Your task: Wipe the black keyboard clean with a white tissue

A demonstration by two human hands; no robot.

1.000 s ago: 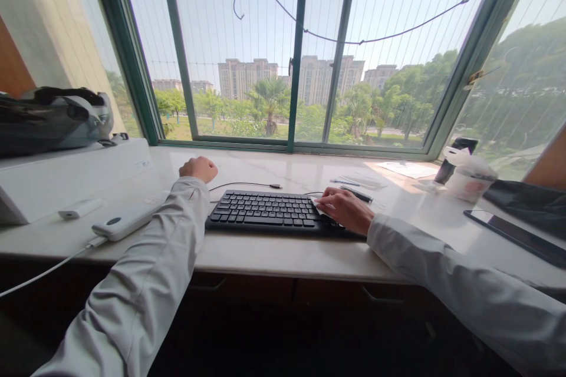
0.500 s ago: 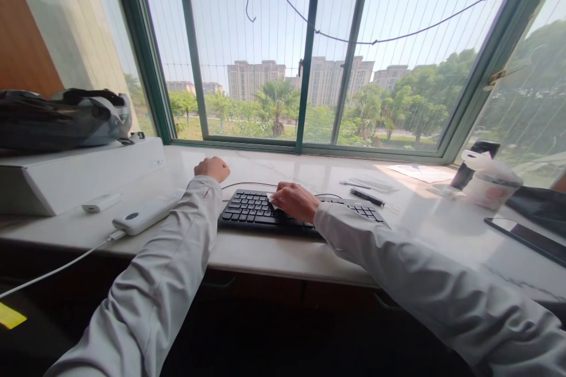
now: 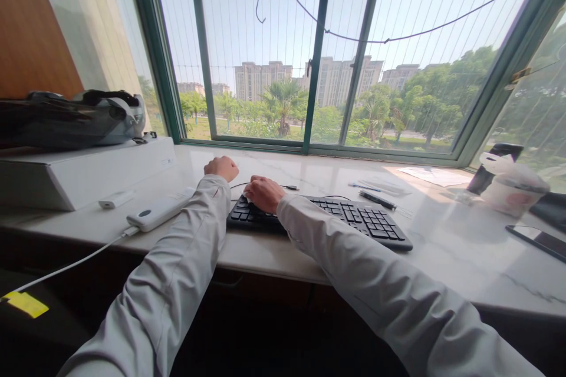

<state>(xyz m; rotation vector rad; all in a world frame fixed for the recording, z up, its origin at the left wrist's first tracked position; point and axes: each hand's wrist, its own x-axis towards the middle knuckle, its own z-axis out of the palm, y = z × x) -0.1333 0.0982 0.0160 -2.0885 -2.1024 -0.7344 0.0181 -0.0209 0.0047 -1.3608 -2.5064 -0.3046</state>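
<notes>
- Keyboard (image 3: 369, 221): lies flat on the surface (image 3: 460, 247) in front of me, long side roughly toward me. All places below are relative to it.
- My right hand (image 3: 264, 193): over the keyboard's left end, fingers bent down at the keys. Can't tell whether they pinch anything; my own hand blocks the view.
- Right sleeve (image 3: 354, 271): crosses in front of the keyboard, hiding part of its near edge.
- My left hand (image 3: 223, 169): curled into a fist just past the keyboard's far left corner. Inside of the fist is hidden.
- Thin dark cable with plug (image 3: 292, 188): plug lies behind the keyboard.
- Black pen (image 3: 377, 199): behind the keyboard's right half; slim blue pen (image 3: 365, 187) farther back.
- Long white device (image 3: 159, 210): left of the keyboard, white cord (image 3: 79, 259) plugged into its near end.
- Small white block (image 3: 116, 199): farther left; white box (image 3: 110, 171) behind that.
- Plastic-wrapped cup (image 3: 510, 193): well right of the keyboard, farther back.
- Phone (image 3: 539, 240): flat, also well right of the keyboard.
</notes>
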